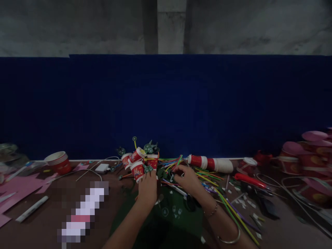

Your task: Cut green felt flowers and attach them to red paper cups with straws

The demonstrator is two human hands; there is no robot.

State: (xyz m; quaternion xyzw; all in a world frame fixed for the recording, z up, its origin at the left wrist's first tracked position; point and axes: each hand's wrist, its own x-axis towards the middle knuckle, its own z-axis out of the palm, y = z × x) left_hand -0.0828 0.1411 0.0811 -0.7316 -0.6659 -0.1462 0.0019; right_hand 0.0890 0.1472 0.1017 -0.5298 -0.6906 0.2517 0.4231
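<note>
My left hand [147,189] is at the front of a cluster of small red paper cups with white rims. Its fingers are curled against one paper cup [137,171]; their tips are partly hidden. Dark green cutouts with pale drawings [148,148] stick out of the cups, one on a yellow stem. To the right, my right hand [188,179] is bent at the wrist, with thumb and fingertips close together beside a dark green piece. Whatever lies between those fingers is too small to make out. Colourful thin sticks [207,177] spread behind and beside this hand.
A dark green sheet [158,226] lies before me, with scissors [190,203] near my right wrist. Stacked cups [211,163] lie on their side at the back. A red-handled knife [250,180], cables and paper scraps are right; pink paper [20,188] and a white marker [32,209] left.
</note>
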